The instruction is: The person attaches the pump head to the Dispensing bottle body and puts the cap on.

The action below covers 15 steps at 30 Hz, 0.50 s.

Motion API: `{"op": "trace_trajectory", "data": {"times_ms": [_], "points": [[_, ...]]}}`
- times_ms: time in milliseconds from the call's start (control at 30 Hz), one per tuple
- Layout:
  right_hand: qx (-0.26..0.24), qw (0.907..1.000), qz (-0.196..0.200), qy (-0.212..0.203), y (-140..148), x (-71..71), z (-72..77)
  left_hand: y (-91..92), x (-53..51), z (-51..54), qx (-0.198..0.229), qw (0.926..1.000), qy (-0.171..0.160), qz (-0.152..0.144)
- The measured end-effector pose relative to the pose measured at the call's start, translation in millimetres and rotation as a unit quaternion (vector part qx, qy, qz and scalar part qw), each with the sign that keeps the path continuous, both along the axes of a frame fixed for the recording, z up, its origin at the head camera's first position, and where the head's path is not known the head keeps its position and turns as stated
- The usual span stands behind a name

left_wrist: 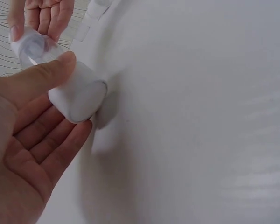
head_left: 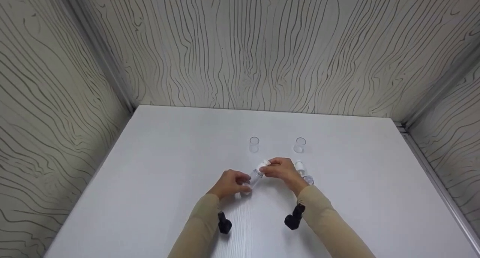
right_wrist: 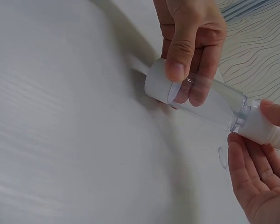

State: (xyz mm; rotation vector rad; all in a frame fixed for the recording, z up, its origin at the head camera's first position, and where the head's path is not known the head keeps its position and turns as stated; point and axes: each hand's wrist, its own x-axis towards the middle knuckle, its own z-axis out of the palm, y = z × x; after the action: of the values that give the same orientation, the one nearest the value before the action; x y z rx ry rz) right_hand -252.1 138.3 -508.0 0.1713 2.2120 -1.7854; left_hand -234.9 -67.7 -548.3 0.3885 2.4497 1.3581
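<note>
A clear bottle (head_left: pixel 256 178) with a white base (right_wrist: pixel 156 83) is held tilted between both hands, over the white table. My left hand (head_left: pixel 229 183) grips it low down, thumb on one side and fingers on the other in the left wrist view. With thumb and fingers, my right hand (head_left: pixel 284 171) pinches the white pump top (right_wrist: pixel 257 125) at the bottle's neck. Whether the pump top is fully seated on the neck, I cannot tell. Through the transparent wall (right_wrist: pixel 214 103) the left fingertips show.
Two clear caps (head_left: pixel 254 144) (head_left: pixel 300 145) stand farther back on the white table (head_left: pixel 180 149). Beside my right wrist lies another white pump top (head_left: pixel 299 165), with a clear bottle (head_left: pixel 308 180) partly hidden by the forearm. Patterned walls (head_left: pixel 240 55) enclose the table's back and sides.
</note>
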Motion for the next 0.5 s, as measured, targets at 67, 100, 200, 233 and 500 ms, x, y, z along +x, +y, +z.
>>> {"op": "trace_trajectory", "data": {"times_ms": [67, 100, 200, 233, 500], "points": [[-0.002, 0.9999, -0.009, -0.006, -2.4, 0.5, 1.4, -0.4, 0.4, 1.8, -0.003, 1.0, -0.003, 0.002], [-0.002, 0.9999, -0.013, -0.007, -4.0, 0.9, 2.0, -0.8, 0.5, 2.6, -0.004, 1.0, -0.005, 0.003], [-0.01, 0.9997, -0.02, -0.006, -7.4, 1.5, 3.0, -1.7, 0.4, 3.0, -0.002, 1.0, -0.008, 0.004], [-0.013, 0.9996, -0.023, -0.005, -8.0, 1.5, 2.8, -1.8, 0.3, 2.7, -0.001, 1.0, -0.005, 0.001], [0.009, 0.9987, -0.05, -0.008, -9.5, 1.7, 0.1, 1.1, -0.4, 1.7, 0.002, 1.0, -0.002, -0.005]]}}
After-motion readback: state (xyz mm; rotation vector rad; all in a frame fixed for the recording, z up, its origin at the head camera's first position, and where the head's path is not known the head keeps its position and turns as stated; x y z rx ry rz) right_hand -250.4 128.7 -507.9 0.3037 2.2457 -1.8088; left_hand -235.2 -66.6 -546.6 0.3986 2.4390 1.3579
